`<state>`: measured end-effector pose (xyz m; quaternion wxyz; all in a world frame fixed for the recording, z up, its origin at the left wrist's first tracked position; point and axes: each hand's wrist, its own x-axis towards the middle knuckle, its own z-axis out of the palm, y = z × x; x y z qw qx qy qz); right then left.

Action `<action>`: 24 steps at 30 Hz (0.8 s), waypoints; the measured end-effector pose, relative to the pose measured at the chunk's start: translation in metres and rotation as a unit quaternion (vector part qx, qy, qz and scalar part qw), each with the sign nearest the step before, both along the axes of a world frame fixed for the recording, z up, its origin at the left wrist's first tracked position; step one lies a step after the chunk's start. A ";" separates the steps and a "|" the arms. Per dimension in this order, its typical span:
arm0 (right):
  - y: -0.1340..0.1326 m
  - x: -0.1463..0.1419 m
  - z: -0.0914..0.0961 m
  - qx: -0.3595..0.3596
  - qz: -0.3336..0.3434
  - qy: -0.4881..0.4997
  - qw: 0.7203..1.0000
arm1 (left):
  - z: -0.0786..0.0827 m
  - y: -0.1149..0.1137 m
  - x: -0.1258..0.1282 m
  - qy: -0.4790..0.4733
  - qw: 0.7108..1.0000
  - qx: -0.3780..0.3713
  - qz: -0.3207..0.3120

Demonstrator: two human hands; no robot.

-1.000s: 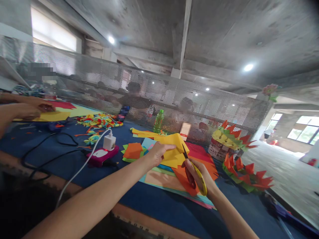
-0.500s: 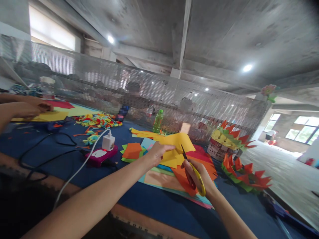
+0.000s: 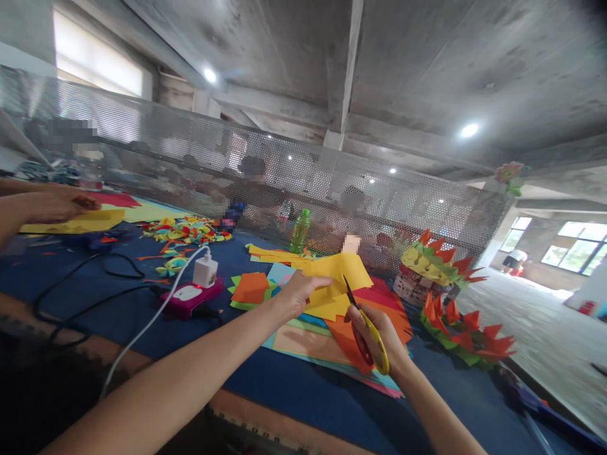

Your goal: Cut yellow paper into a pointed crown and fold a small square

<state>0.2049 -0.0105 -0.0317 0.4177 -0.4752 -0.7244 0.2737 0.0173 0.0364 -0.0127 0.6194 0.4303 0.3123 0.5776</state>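
Paper (image 3: 358, 270), yellow, above the bench (image 3: 303, 388), had flared rightward past the scissors (image 3: 380, 346), suggesting a deeper cut; the left hand (image 3: 300, 294) pinched it, the right hand (image 3: 374, 325) clasped the scissors.

1 pr scissors (image 3: 380, 341), 1 grn bottle (image 3: 300, 232), 1 wht charger (image 3: 205, 272), 1 magenta pwr strip (image 3: 192, 304), 1 scrap pile (image 3: 192, 229) far L; spiky paper rings (image 3: 469, 339): 1 near R, min. 1 far R.

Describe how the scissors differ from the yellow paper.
The scissors have a dark blade; the yellow paper is plain yellow. The scissors are in the right hand; the yellow paper touches the left hand. The scissors are narrow; the yellow paper is broad. Both show yellow.
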 end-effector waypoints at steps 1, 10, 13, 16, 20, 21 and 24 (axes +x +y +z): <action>0.001 0.001 -0.001 -0.001 0.001 -0.003 1.000 | -0.001 0.000 0.000 0.001 1.000 0.001 0.000; 0.006 0.000 -0.008 -0.009 -0.005 0.012 1.000 | 0.003 -0.004 0.001 -0.003 1.000 -0.005 0.001; 0.006 -0.001 -0.009 -0.007 -0.009 0.017 1.000 | 0.004 -0.004 0.001 -0.005 1.000 -0.009 0.003; 0.006 -0.001 -0.010 -0.013 -0.015 0.021 1.000 | 0.003 -0.004 0.000 -0.004 1.000 -0.006 0.000; 0.009 0.000 -0.012 -0.022 -0.022 0.025 0.999 | 0.003 -0.003 0.000 0.000 1.000 0.000 -0.002; 0.009 0.001 -0.013 -0.019 -0.021 0.022 0.999 | 0.002 -0.003 0.000 0.001 1.000 0.002 -0.003; 0.011 0.002 -0.014 -0.004 -0.017 0.006 1.000 | 0.002 -0.002 0.001 0.000 1.000 -0.001 -0.004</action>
